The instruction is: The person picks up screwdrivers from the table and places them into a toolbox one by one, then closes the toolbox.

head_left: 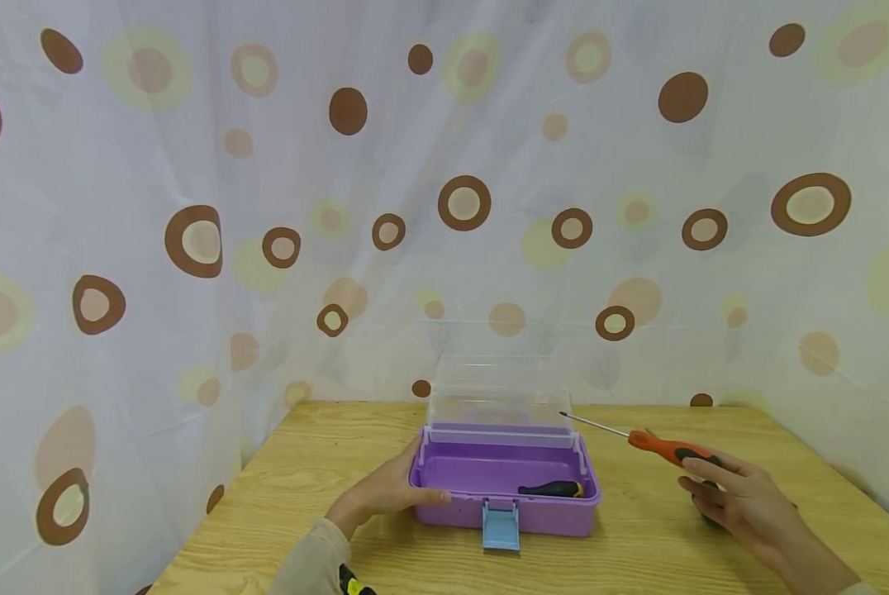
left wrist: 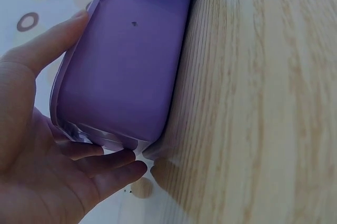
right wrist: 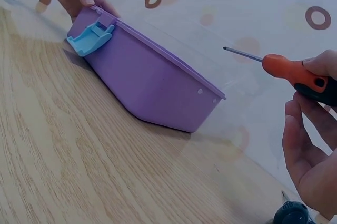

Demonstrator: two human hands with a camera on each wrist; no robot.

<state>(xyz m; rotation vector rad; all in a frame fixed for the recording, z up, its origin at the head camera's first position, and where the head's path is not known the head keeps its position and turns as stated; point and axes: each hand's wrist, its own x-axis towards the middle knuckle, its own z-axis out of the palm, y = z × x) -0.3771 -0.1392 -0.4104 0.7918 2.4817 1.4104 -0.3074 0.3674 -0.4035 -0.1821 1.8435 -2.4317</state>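
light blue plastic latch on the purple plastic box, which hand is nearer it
Left. The left hand holds the left end of the box, left of the latch; the right hand, holding an orange-and-black screwdriver, is farther away, right of the box.

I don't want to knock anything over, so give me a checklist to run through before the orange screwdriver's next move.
1. Orange screwdriver held: ok; the right grip has its handle.
2. Purple box steadied: ok; the left grip holds its left end.
3. Clear lid open: ok; raised at the back.
4. Light-blue latch unfastened: ok; hanging at the front.
5. Box free of other tools: not ok; a dark-handled tool lies inside, front right.
6. Screwdriver tip apart from the lid: cannot tell; they overlap in the head view.
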